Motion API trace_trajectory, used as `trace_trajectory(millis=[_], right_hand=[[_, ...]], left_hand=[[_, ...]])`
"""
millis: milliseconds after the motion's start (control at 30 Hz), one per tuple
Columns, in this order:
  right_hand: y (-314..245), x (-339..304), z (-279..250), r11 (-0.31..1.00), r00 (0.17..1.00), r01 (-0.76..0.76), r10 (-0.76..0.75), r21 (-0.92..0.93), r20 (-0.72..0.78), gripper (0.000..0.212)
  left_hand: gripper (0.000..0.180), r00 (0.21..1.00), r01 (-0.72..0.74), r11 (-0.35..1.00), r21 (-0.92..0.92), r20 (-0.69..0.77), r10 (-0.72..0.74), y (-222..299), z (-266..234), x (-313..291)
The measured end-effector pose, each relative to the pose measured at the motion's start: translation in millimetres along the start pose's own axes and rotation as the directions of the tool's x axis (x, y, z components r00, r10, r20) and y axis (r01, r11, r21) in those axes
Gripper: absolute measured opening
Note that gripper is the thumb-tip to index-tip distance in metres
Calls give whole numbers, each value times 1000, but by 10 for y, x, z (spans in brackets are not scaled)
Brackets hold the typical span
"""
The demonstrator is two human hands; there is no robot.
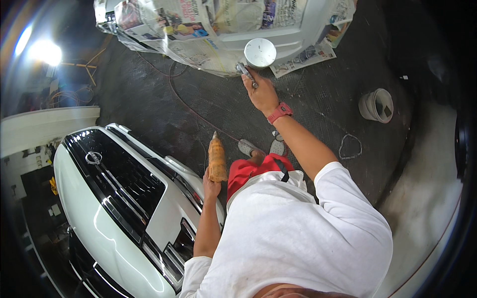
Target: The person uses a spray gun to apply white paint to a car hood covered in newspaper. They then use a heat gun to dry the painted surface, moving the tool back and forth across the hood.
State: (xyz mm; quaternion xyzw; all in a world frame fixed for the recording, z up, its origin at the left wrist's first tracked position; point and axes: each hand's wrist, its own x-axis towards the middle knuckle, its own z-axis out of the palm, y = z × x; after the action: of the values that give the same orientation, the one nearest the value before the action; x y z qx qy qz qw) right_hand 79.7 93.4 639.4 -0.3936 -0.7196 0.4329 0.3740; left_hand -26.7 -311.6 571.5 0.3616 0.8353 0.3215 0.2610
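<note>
My right hand [262,93], reaching forward with a red watch on its wrist, is closed around a silver spray gun [243,71]. A round white cup [260,53] stands at the gun's top, close to the grey panel ahead. The panel [278,37] is partly covered with taped newspaper [189,30]. Lower and to the left, my left hand [211,187] is closed on the base of an orange-brown bottle [217,160] with a narrow pale tip pointing forward. Most of the left fingers are hidden under the bottle.
A white car [94,198] with a black grille stands close on my left. A thin hose [191,110] runs over the dark textured floor [149,99]. To the right are a whitish bucket [377,106] and a wire loop [351,147]. A bright lamp [45,53] shines at the far left.
</note>
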Motion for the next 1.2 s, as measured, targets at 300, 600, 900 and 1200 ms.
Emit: trace_trajectory(millis=[300, 600, 900, 1200], right_hand=[[-462, 443, 127, 1000, 1000, -16, 16, 11, -12, 49], [-548, 606, -111, 947, 952, -304, 300, 101, 54, 49], [-374, 696, -909, 846, 763, -529, 442, -63, -472, 56], [-793, 773, -299, 807, 720, -562, 366, -184, -590, 58]], left_hand=[[32, 985, 110, 972, -208, -104, -134, -81, -383, 248], [36, 999, 25, 993, -116, -32, -29, -1070, -956, 1001], [42, 908, 405, 869, -285, 16, -418, -1508, -1998, 1710], [59, 907, 354, 814, -461, -42, -419, -1487, -2892, 2415]])
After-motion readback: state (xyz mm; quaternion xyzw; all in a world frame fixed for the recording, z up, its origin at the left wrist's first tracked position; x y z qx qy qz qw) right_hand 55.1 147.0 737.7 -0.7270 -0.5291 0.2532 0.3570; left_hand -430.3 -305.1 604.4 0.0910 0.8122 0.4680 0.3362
